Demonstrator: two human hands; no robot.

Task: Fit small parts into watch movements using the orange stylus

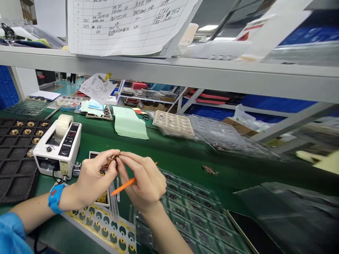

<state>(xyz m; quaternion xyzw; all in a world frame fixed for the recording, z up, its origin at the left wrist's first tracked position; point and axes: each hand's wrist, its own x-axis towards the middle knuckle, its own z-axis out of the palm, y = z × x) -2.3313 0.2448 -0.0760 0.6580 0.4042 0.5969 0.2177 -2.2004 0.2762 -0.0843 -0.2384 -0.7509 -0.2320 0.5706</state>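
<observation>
My left hand (94, 176), with a blue band at the wrist, pinches a small copper-coloured metal part (112, 159). At the part's other side the fingertips of my right hand (145, 178) are closed on it too. Fingers cover much of the part, so its exact kind is hidden. An orange pointed stick (124, 186) is also tucked in my right hand, its tip down to the left. Below the hands lie a sheet of round yellow-edged stickers (102, 231) and a partly hidden box with small gold pieces (102, 198).
A white tape dispenser (59, 148) stands left, beside a black compartment tray (17, 169) with round gold parts. Clear plastic trays (190, 208) spread at right, near a dark phone-like slab (251, 233). Another small metal part (209, 170) lies beyond. A grey shelf edge (169, 72) crosses above.
</observation>
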